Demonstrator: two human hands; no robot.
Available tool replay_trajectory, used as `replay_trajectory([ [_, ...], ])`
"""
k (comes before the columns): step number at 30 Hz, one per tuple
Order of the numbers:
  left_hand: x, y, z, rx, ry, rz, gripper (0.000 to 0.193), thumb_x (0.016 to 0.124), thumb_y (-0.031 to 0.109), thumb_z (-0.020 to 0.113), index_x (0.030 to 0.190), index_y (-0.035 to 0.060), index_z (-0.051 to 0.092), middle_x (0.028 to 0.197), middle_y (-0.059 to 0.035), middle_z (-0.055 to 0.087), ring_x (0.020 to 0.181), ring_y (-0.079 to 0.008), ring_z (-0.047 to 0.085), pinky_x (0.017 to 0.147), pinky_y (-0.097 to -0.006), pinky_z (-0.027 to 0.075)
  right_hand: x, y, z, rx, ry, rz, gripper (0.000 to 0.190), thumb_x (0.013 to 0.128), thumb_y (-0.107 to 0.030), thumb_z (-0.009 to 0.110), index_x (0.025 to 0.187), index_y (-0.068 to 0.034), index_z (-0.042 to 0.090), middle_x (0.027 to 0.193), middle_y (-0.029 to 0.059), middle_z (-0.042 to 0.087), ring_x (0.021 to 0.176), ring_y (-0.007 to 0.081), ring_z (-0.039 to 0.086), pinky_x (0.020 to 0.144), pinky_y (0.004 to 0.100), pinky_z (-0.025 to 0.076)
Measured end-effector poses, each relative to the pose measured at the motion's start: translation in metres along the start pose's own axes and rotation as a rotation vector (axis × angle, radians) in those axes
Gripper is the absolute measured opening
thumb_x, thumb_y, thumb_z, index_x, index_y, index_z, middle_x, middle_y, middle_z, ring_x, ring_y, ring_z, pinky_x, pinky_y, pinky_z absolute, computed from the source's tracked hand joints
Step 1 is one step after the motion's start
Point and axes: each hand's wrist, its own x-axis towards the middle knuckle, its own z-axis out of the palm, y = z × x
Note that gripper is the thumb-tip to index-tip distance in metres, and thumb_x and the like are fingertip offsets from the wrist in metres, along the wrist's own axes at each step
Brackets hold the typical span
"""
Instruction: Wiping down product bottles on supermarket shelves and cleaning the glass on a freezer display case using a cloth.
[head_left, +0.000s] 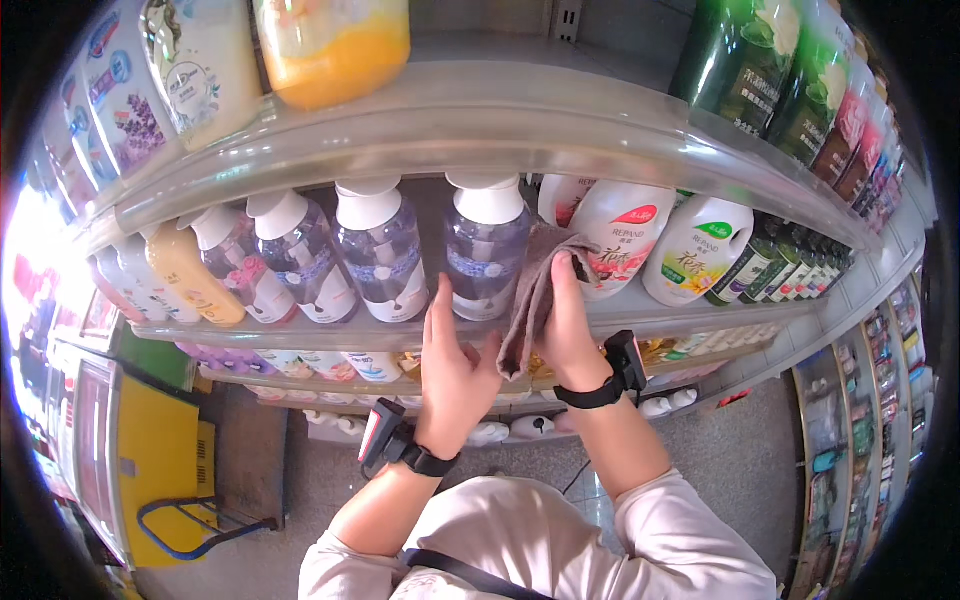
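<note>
My right hand (568, 330) grips a brown cloth (538, 292) that hangs down beside a clear purple-tinted pump bottle (486, 262) with a white cap. My left hand (457, 367) is at the lower left front of this bottle, fingers pointing up and apart; whether its fingertips touch the bottle cannot be told. A similar purple bottle (380, 259) stands to the left on the same shelf. Right of the cloth are white laundry bottles, one with a red label (619, 240) and one with a green label (697, 251). Both wrists wear black straps with small devices.
A clear plastic-fronted shelf (480, 142) curves above, bearing large bottles, one of them orange and white (337, 52). Lower shelves hold more bottles. A hand truck (206, 529) stands at the lower left by a yellow panel (157, 457). Stocked racks (847, 420) line the right.
</note>
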Motion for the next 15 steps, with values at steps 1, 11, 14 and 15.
replay_trajectory([
  [1,0.0,-0.001,-0.001,-0.002,-0.002,0.002,0.08,0.081,-0.002,0.066,0.151,-0.0003,0.026,0.134,-0.023,0.047,0.062,-0.015,0.056,0.054,-0.0264,0.048,0.0,0.0,-0.002,-0.002,0.002,-0.003,0.043,0.103,-0.042,0.047,0.113,-0.001,0.056,0.105,0.0028,0.057,0.097,0.0116,0.05,0.087,0.0294,0.042],
  [11,0.002,-0.017,-0.005,0.03,-0.015,0.062,0.078,0.081,-0.006,0.065,0.15,-0.0027,0.028,0.134,-0.0202,0.045,0.066,-0.0147,0.061,0.057,-0.0254,0.05,-0.005,0.011,-0.013,-0.245,0.043,-0.006,0.035,0.101,-0.036,0.051,0.113,-0.003,0.055,0.111,0.0034,0.056,0.103,0.0135,0.048,0.093,0.0316,0.04],
  [14,0.003,-0.018,-0.01,0.056,-0.024,0.054,0.08,0.08,-0.007,0.066,0.15,-0.0021,0.028,0.138,-0.0172,0.044,0.071,-0.0125,0.06,0.059,-0.024,0.049,-0.008,0.013,-0.008,-0.25,0.041,-0.061,0.032,0.1,-0.034,0.053,0.111,-0.003,0.055,0.109,0.0033,0.055,0.101,0.0133,0.048,0.092,0.0317,0.04],
  [15,0.005,-0.019,-0.011,0.08,-0.034,0.067,0.08,0.08,-0.007,0.066,0.15,-0.0022,0.028,0.138,-0.0174,0.044,0.07,-0.0125,0.06,0.058,-0.0241,0.048,-0.009,0.013,-0.008,-0.252,0.046,-0.062,0.032,0.1,-0.034,0.053,0.111,-0.003,0.055,0.109,0.0033,0.055,0.101,0.0133,0.048,0.092,0.0317,0.04],
])
